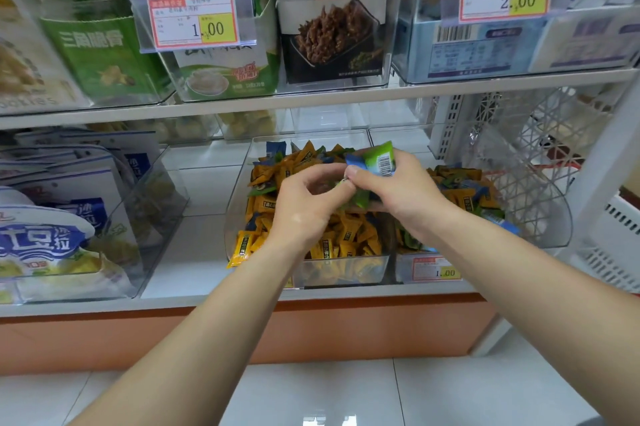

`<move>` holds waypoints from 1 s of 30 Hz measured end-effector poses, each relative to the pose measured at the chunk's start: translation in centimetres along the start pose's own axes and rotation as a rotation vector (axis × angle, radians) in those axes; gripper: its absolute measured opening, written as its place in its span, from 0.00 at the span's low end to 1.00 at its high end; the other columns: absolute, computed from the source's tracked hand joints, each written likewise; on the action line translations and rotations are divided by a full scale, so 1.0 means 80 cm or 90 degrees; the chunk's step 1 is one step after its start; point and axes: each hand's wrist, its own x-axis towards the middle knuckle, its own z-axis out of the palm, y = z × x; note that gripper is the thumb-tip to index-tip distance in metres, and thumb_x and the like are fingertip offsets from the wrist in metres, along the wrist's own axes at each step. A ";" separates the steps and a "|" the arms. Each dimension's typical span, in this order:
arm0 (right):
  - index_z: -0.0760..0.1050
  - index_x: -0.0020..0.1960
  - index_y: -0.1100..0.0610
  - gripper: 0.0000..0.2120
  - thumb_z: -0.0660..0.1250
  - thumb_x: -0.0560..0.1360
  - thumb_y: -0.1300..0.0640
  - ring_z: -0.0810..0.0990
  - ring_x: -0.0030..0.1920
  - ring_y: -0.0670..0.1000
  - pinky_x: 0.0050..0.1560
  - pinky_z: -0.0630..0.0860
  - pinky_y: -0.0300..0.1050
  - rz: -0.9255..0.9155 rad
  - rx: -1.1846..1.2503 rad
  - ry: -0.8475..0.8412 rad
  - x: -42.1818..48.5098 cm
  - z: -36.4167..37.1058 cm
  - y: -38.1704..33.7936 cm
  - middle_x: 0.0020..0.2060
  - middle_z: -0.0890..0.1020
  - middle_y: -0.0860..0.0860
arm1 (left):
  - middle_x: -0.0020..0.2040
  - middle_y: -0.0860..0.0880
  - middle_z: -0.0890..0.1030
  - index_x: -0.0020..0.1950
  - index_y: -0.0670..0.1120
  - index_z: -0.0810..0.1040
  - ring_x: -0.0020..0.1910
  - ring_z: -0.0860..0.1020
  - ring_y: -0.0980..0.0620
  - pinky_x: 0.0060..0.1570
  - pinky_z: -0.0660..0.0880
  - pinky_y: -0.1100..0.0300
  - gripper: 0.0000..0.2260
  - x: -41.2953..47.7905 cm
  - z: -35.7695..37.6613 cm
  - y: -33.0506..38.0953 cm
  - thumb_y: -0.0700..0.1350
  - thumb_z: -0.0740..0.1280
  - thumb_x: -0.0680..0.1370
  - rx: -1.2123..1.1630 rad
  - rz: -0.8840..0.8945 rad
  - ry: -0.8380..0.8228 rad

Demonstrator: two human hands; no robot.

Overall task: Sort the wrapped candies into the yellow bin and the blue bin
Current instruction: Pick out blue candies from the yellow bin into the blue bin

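Candies (379,157): glossy crinkled packets, green and blue, one with a barcode; gripped in right hand (398,190), above the bins.
Left hand (304,207): fingers curled, tips at a green wrapper (360,199) under the right thumb; pinch or mere touch, cannot tell.
Left bin (239,190): clear plastic, heaped with yellow pillow-shaped packets, partly hidden by both hands.
Right bin (554,218): clear, curved wall; yellow, green and blue packets, print unreadable.
Around: price tag (434,268) in front; white lattice basket (540,135) behind.

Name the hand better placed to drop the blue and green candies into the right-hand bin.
Right. The right hand holds the blue and green candies next to the right-hand bin. The left hand pinches a green candy over the yellow-candy bin, farther away.
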 end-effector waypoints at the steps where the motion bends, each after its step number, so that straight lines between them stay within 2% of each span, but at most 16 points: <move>1: 0.79 0.52 0.52 0.08 0.74 0.75 0.54 0.85 0.48 0.46 0.51 0.83 0.46 -0.052 -0.078 0.037 0.004 -0.010 0.001 0.46 0.86 0.50 | 0.50 0.58 0.85 0.56 0.55 0.83 0.52 0.82 0.60 0.49 0.78 0.63 0.09 0.004 -0.006 0.000 0.49 0.73 0.75 0.042 0.018 -0.010; 3: 0.77 0.52 0.47 0.07 0.72 0.75 0.50 0.80 0.45 0.36 0.46 0.74 0.27 -0.198 -0.295 0.112 0.013 -0.034 0.003 0.46 0.83 0.41 | 0.49 0.62 0.83 0.56 0.55 0.82 0.50 0.79 0.67 0.49 0.75 0.70 0.09 0.010 -0.020 -0.006 0.51 0.71 0.76 0.185 0.044 -0.007; 4: 0.76 0.55 0.46 0.09 0.71 0.76 0.49 0.78 0.45 0.35 0.45 0.71 0.25 -0.251 -0.387 0.139 0.017 -0.048 0.007 0.48 0.82 0.40 | 0.48 0.64 0.81 0.56 0.56 0.81 0.48 0.78 0.69 0.45 0.72 0.74 0.09 0.012 -0.028 -0.012 0.52 0.70 0.77 0.265 0.049 0.003; 5: 0.76 0.58 0.46 0.11 0.69 0.76 0.49 0.76 0.48 0.37 0.47 0.71 0.30 -0.267 -0.454 0.151 0.021 -0.062 0.012 0.51 0.81 0.42 | 0.48 0.65 0.80 0.58 0.55 0.81 0.47 0.77 0.70 0.41 0.70 0.75 0.10 0.013 -0.034 -0.017 0.52 0.69 0.77 0.341 0.046 0.012; 6: 0.75 0.61 0.48 0.13 0.68 0.77 0.49 0.77 0.52 0.43 0.49 0.73 0.38 -0.244 -0.523 0.148 0.026 -0.076 0.019 0.54 0.80 0.46 | 0.50 0.64 0.79 0.59 0.55 0.80 0.47 0.76 0.68 0.41 0.69 0.74 0.11 0.014 -0.039 -0.023 0.53 0.68 0.77 0.408 0.039 0.012; 8: 0.73 0.66 0.48 0.20 0.65 0.77 0.41 0.78 0.58 0.54 0.52 0.76 0.48 -0.103 -0.731 0.083 0.036 -0.099 0.033 0.58 0.79 0.51 | 0.56 0.58 0.80 0.63 0.54 0.77 0.53 0.77 0.59 0.46 0.74 0.64 0.15 0.017 -0.041 -0.033 0.54 0.68 0.77 0.505 0.038 -0.015; 9: 0.72 0.68 0.48 0.26 0.61 0.76 0.34 0.78 0.59 0.57 0.53 0.76 0.50 -0.018 -0.837 0.036 0.038 -0.107 0.037 0.60 0.79 0.52 | 0.59 0.56 0.80 0.65 0.54 0.77 0.56 0.77 0.55 0.50 0.75 0.60 0.16 0.019 -0.039 -0.035 0.54 0.68 0.77 0.533 0.044 -0.030; 11: 0.72 0.67 0.47 0.38 0.53 0.69 0.22 0.78 0.58 0.60 0.51 0.76 0.50 0.087 -0.929 -0.018 0.040 -0.115 0.038 0.60 0.80 0.54 | 0.61 0.54 0.79 0.66 0.55 0.76 0.59 0.77 0.52 0.54 0.77 0.55 0.18 0.024 -0.032 -0.037 0.55 0.68 0.77 0.563 0.061 -0.044; 13: 0.72 0.67 0.46 0.45 0.49 0.63 0.18 0.76 0.61 0.61 0.52 0.74 0.51 0.114 -0.955 0.000 0.044 -0.115 0.030 0.64 0.77 0.54 | 0.63 0.53 0.79 0.68 0.55 0.75 0.60 0.76 0.51 0.54 0.78 0.55 0.19 0.032 -0.028 -0.038 0.55 0.66 0.78 0.577 0.072 -0.052; 14: 0.71 0.69 0.46 0.45 0.51 0.64 0.19 0.74 0.64 0.61 0.55 0.74 0.52 0.110 -0.958 0.024 0.048 -0.111 0.026 0.66 0.76 0.54 | 0.65 0.53 0.78 0.68 0.55 0.74 0.60 0.76 0.50 0.53 0.77 0.54 0.19 0.035 -0.028 -0.039 0.55 0.66 0.78 0.580 0.065 -0.063; 17: 0.71 0.69 0.47 0.31 0.62 0.73 0.32 0.74 0.65 0.57 0.58 0.73 0.50 -0.021 -0.816 0.060 0.058 -0.086 0.015 0.66 0.75 0.51 | 0.67 0.51 0.75 0.68 0.54 0.74 0.61 0.76 0.48 0.53 0.77 0.54 0.17 0.044 -0.026 -0.046 0.55 0.64 0.80 0.591 0.035 -0.084; 19: 0.74 0.67 0.47 0.22 0.66 0.75 0.40 0.75 0.62 0.52 0.55 0.71 0.45 -0.116 -0.664 0.030 0.064 -0.062 0.012 0.63 0.77 0.48 | 0.65 0.50 0.76 0.66 0.53 0.75 0.59 0.77 0.47 0.49 0.75 0.55 0.15 0.049 -0.024 -0.050 0.54 0.64 0.80 0.591 0.027 -0.057; 21: 0.74 0.67 0.47 0.18 0.66 0.77 0.47 0.76 0.61 0.49 0.54 0.68 0.42 -0.162 -0.616 -0.014 0.079 -0.041 0.010 0.62 0.78 0.45 | 0.61 0.49 0.79 0.65 0.51 0.76 0.56 0.78 0.46 0.46 0.75 0.56 0.15 0.052 -0.019 -0.052 0.53 0.65 0.80 0.586 0.027 -0.036; 23: 0.72 0.69 0.47 0.18 0.65 0.79 0.51 0.75 0.63 0.49 0.57 0.69 0.42 -0.154 -0.616 -0.054 0.101 -0.026 0.010 0.64 0.77 0.45 | 0.58 0.48 0.81 0.64 0.50 0.77 0.54 0.79 0.45 0.46 0.76 0.55 0.14 0.053 -0.012 -0.055 0.51 0.66 0.80 0.570 0.032 -0.039; 26: 0.69 0.72 0.46 0.20 0.61 0.80 0.55 0.72 0.68 0.52 0.67 0.70 0.51 -0.100 -0.712 -0.118 0.134 -0.013 0.016 0.70 0.74 0.47 | 0.57 0.47 0.82 0.65 0.50 0.75 0.54 0.80 0.44 0.49 0.79 0.52 0.15 0.053 -0.006 -0.059 0.48 0.67 0.79 0.521 0.004 -0.053; 30: 0.78 0.56 0.51 0.09 0.65 0.76 0.56 0.78 0.57 0.57 0.56 0.76 0.54 -0.088 -0.823 -0.141 0.161 -0.001 0.031 0.55 0.81 0.53 | 0.57 0.50 0.81 0.63 0.51 0.76 0.55 0.79 0.48 0.54 0.78 0.51 0.17 0.057 -0.010 -0.062 0.47 0.74 0.75 0.385 -0.018 -0.050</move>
